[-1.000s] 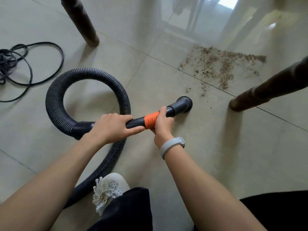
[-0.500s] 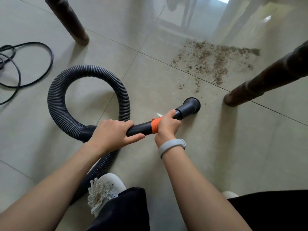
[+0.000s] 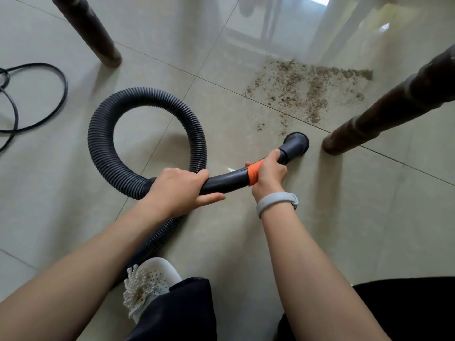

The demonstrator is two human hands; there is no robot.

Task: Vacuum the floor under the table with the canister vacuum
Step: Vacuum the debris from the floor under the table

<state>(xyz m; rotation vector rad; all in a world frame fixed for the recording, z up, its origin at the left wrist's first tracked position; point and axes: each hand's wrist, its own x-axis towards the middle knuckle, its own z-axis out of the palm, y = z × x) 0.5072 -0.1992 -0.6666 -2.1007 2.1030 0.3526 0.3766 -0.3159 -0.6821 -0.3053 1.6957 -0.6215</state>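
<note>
One view only, head-worn, looking steeply down and a little forward from above the person's own forearms. The tiled floor (image 3: 369, 217) fills the frame. Both arms enter from the near edge, so the lens sits close behind them, the left hand (image 3: 179, 190) and right hand (image 3: 268, 173) mid-frame. The wide angle bends the table legs (image 3: 384, 112) outward at the far left and right. No second view overlaps it.

Cord (image 3: 37, 94) — perhaps longer — cut off left
</note>
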